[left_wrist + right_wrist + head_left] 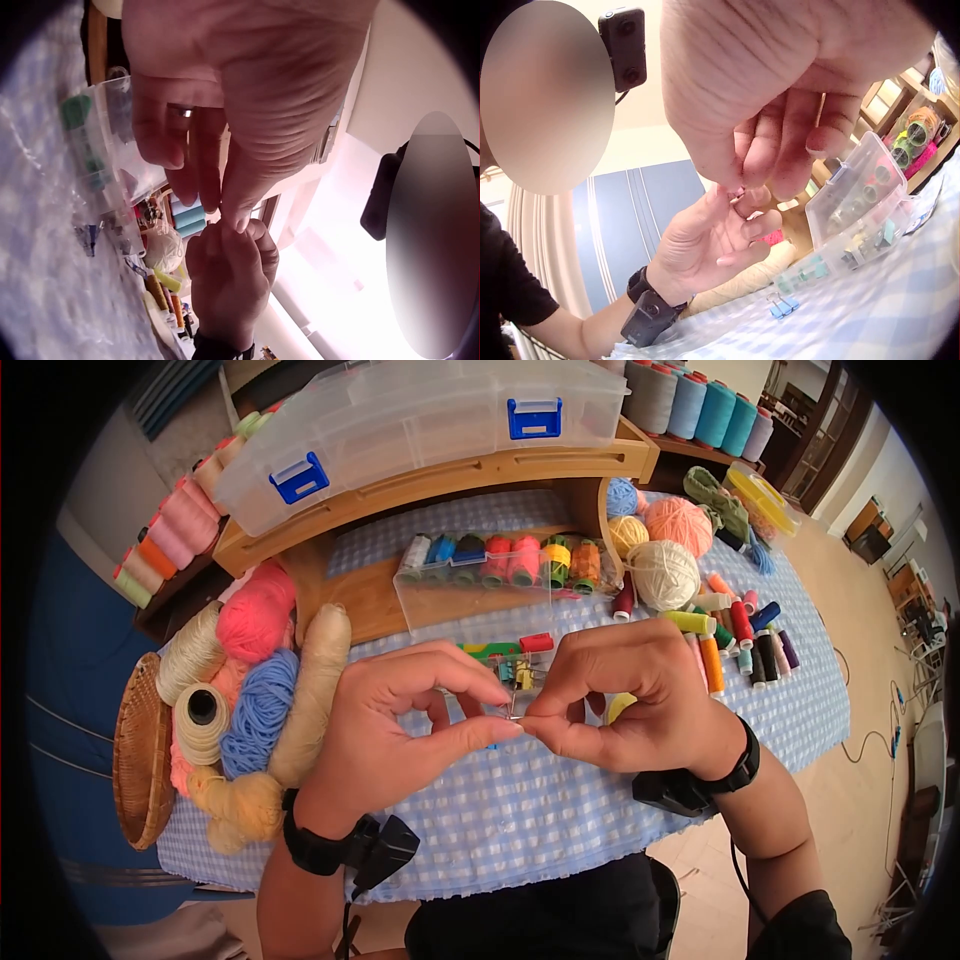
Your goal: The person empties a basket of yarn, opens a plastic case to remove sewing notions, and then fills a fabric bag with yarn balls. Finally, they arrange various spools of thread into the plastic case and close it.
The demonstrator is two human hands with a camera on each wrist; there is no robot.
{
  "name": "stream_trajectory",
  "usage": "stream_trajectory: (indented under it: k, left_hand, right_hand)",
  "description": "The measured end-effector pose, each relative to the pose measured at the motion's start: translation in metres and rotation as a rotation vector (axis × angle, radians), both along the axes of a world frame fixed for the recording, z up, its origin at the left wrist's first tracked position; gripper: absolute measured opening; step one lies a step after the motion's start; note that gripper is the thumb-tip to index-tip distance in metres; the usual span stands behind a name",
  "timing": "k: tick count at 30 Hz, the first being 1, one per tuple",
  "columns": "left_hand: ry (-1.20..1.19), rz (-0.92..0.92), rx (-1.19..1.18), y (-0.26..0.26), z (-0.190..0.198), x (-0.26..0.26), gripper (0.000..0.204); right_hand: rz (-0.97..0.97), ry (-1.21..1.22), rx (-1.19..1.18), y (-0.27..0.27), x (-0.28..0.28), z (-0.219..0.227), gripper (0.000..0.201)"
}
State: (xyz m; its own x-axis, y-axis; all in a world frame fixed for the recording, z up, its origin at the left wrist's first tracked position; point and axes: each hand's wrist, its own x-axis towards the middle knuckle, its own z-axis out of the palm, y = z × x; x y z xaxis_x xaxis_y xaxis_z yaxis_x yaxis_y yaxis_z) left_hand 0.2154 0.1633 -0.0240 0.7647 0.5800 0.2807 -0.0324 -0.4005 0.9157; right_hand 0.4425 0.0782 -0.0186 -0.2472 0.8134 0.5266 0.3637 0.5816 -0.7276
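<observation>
blue-and-white gingham cloth [500, 830] under everything, both hands up over it, fingertips nearly meeting. left hand [375, 720]: thumb and forefinger clamped on a small thin piece [513, 707], metal-looking, too small to name; its other fingers are loosely bent and apart. right hand [640, 700]: thumb and forefinger pinched together at the same piece, rest curled in toward the palm. so the piece sits between the two pinches, off the cloth, well in front of the body.

progress: looks mid-way, judging by the grips. done: piece picked out and held in both hands. left: whatever the fingers are working on it, plus letting go of it; neither hand has released. can't tell how much is finished, fingertips cover most of it.

nearby, a blue binder clip [783, 307] lies loose on the cloth, beside a clear open box [826, 217] with more clips [889, 232] in it, not in either hand. clear case [450, 610] of thread behind; loose spools [741, 625] and yarn balls [665, 575] off to the right, untouched.
</observation>
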Motion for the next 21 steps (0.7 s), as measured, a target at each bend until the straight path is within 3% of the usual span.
stream_trajectory:
  k: [7, 9, 21]
  left_hand:
    - [-0.019, -0.078, -0.048, 0.0024, -0.003, 0.0008, 0.018]
    - [-0.005, -0.087, -0.047, 0.0031, -0.004, 0.0002, 0.018]
    - [0.057, -0.199, -0.069, 0.0053, 0.0025, -0.0041, 0.023]
  right_hand:
    - [-0.006, 0.05, -0.098, -0.0008, -0.0028, 0.0027, 0.015]
    - [0.095, 0.008, -0.06, 0.0002, -0.0002, 0.0005, 0.024]
    - [0.14, -0.045, -0.08, -0.0001, 0.0017, 0.0027, 0.022]
